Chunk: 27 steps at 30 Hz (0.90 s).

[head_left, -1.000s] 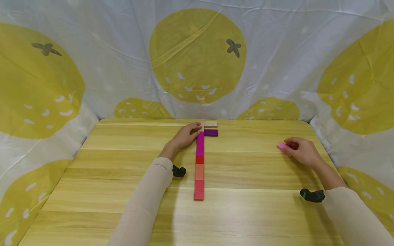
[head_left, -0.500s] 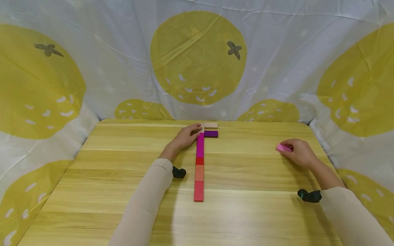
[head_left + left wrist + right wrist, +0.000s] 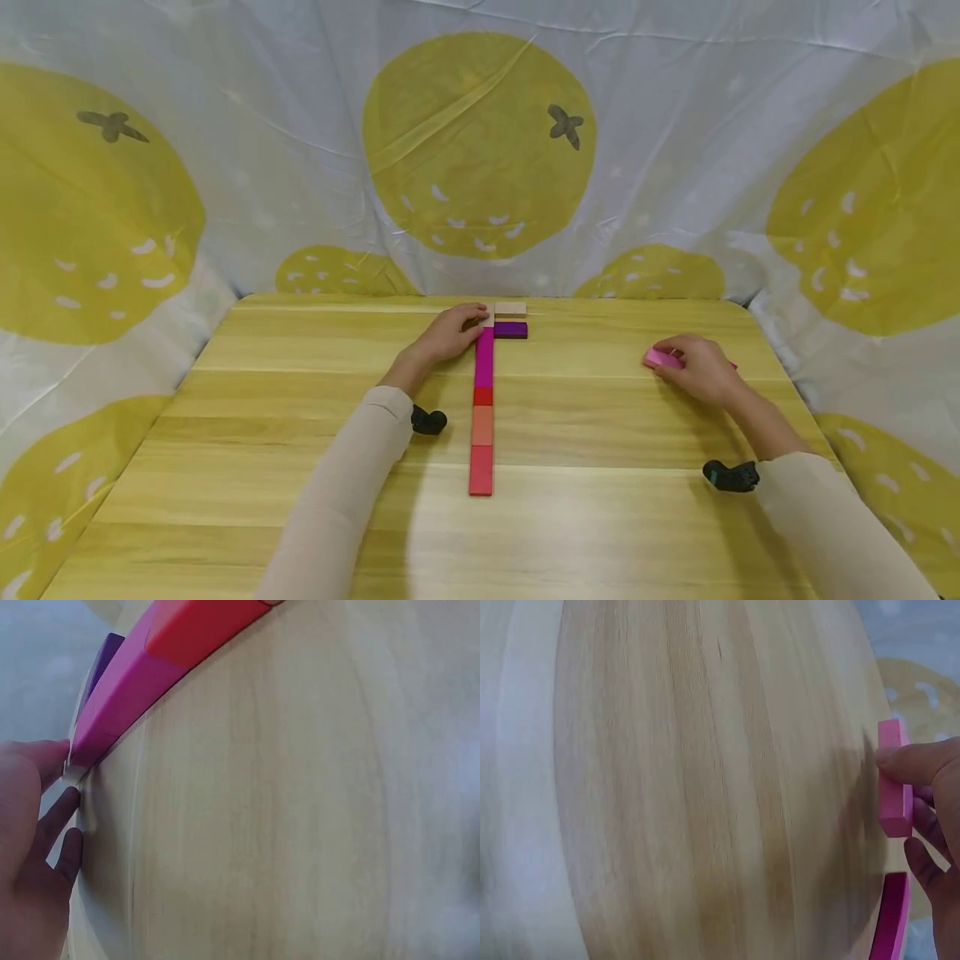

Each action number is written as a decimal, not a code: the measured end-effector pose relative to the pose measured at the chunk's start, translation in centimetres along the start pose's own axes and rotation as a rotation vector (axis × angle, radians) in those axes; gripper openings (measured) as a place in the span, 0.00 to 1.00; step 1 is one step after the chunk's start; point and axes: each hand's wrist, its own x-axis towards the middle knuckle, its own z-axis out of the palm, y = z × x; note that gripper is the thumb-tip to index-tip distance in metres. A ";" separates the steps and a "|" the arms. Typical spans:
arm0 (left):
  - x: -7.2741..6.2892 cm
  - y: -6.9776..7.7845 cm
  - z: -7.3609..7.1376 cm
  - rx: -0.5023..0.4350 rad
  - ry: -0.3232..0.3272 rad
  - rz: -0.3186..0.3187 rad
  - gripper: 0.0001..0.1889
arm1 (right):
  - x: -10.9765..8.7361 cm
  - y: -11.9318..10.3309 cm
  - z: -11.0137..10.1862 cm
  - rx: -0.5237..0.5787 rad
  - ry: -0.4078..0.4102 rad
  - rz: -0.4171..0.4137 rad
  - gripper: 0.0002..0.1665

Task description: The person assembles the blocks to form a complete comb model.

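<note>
My left hand (image 3: 452,330) is at the far end of a straight row of blocks. Its thumb and a finger pinch a beige block (image 3: 489,317), partly hidden by the fingers. Toward me follow a magenta stretch (image 3: 485,357), a red block (image 3: 483,396), a salmon block (image 3: 482,425) and a coral-red block (image 3: 481,470). My right hand (image 3: 701,367) pinches a pink block (image 3: 895,799) between thumb and fingers, on the table's right side. A darker pink block (image 3: 891,919) lies on the table beyond that hand, mostly hidden in the head view.
Right of the row's far end, a second beige block (image 3: 511,309) and a purple block (image 3: 511,330) stick out sideways. The wooden table (image 3: 585,433) meets a curtain (image 3: 660,167) with yellow fruit prints at its back edge. Black wrist cameras hang under both sleeves.
The right hand has moved left with the pink block, uncovering a bit of the darker pink block behind it. The left hand has stayed at the row's far end.
</note>
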 end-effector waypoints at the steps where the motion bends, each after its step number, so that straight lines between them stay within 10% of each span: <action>1: 0.0 0.0 0.0 -0.004 0.001 0.001 0.21 | 0.1 -0.2 0.1 0.004 -0.002 -0.004 0.20; 27: -2.3 1.2 0.4 -0.035 0.016 0.129 0.18 | 5.5 -6.5 3.7 0.137 -0.048 -0.107 0.18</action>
